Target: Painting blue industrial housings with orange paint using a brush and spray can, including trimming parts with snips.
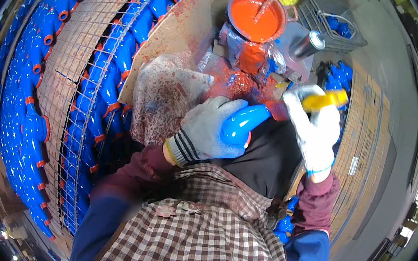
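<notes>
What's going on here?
The gloved left hand grips a glossy blue piece. The gloved right hand holds a yellow-handled brush, its red end at the piece's narrow end. Orange-red paint is in a bucket ahead; many blue pieces with red rims lie at left.

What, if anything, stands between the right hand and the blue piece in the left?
Only the red-coated bristles of the brush in the right hand, at the narrow end of the blue piece. Nothing else visible stands between them; the left hand grips the piece directly.
</notes>
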The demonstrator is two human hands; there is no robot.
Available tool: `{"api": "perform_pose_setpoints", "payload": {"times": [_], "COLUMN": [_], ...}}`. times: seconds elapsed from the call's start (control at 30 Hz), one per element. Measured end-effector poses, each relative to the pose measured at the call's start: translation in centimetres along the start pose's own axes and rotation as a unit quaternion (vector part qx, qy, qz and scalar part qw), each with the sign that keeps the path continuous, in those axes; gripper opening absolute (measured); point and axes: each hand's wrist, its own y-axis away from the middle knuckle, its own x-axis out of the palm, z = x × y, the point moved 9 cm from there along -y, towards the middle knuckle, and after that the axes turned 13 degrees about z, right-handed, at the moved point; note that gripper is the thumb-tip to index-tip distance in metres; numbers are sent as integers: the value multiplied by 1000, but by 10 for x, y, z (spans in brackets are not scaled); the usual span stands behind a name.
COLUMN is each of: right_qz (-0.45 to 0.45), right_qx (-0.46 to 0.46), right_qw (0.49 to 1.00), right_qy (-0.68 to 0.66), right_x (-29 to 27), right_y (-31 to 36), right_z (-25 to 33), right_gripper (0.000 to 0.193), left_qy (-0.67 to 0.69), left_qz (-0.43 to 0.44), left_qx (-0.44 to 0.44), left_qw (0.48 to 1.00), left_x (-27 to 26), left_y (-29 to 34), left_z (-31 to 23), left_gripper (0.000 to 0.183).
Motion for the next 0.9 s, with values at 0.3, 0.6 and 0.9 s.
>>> {"api": "perform_pose_setpoints", "payload": {"times": [0.3,0.6,0.9], "right_qz": [-201,-164,-279], "right_qx": [111,316,215], "right_qw": [828,692,749], "right_qy": [-512,-628,-560], "right_x": [41,122,25], "right_y": [64,80,51], "right_z": [-75,-76,-96], "right_gripper": [15,24,15], "left_qy": [757,857,809], "left_qz": [68,77,170], "left_qx": [28,224,92], "left_qw": [649,458,555], "left_x": [69,65,50], "left_y": [14,23,-19], "left_z": [37,-20,-38], "left_gripper": [69,78,66]}}
